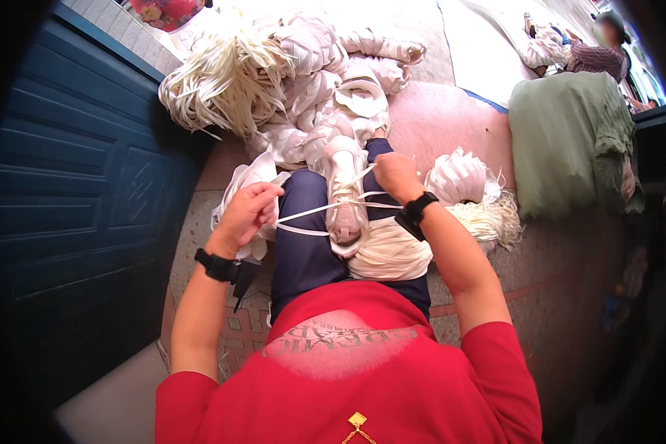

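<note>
Head view: flat white laces (303,215) of the pale-pink shoe (345,219) are apparently tightened, clamped by left hand (249,213) and right hand (398,177), fingers closed. Even pull seems required.

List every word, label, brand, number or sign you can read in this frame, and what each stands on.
Red shirt: dark lettering runs across the front, over a pale patch; wording not copied here.
Blue door: pale slanted marks on one panel; I cannot tell whether they are writing.
Shoe and laces: no lettering I can make out; any would be too small or blurred.
</note>
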{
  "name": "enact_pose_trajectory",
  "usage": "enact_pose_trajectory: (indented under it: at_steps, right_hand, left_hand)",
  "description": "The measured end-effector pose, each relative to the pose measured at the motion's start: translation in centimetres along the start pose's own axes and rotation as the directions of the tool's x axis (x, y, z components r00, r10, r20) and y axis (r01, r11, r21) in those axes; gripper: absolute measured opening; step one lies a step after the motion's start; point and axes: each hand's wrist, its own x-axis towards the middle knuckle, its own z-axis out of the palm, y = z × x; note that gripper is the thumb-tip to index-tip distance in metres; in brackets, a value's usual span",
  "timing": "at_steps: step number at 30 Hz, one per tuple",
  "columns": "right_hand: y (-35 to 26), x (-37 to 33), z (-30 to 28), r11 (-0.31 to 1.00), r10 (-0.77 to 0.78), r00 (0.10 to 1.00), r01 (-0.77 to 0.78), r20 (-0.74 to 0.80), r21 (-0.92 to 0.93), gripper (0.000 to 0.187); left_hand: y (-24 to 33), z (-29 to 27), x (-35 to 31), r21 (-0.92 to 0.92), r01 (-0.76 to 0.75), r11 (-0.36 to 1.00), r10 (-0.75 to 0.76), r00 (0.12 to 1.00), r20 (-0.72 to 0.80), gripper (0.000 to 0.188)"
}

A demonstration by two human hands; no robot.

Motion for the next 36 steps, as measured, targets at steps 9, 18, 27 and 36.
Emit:
enact_pose_trajectory:
  at_steps: [9,18,27,36]
  right_hand:
    - [-1.3,-2.4,0.3,0.904,0.269,0.938,-0.324,0.219,0.278,0.028]
    - [-2.3,-3.8,1.0,0.869,0.096,0.928,-0.254,0.359,0.424,0.031]
    - [-1.2,-5.2,0.3,0.849,-0.03,0.847,-0.258,0.531,0.46,0.041]
    - [-1.2,-6.9,1.5,0.79,0.055,0.983,-0.149,0.174,0.595,0.038]
  left_hand:
    - [5.0,-8.4,-7.5,-0.214,-0.474,0.854,0.433,0.876,-0.214,0.016]
    - [6.9,-14.2,-10.8,-0.266,-0.576,0.773,0.495,0.809,-0.317,0.016]
    - [8.6,-14.0,-10.5,-0.185,-0.561,0.807,0.471,0.801,-0.371,0.015]
    - [11.3,-13.7,-10.0,-0.013,-0.523,0.852,0.45,0.746,-0.49,0.014]
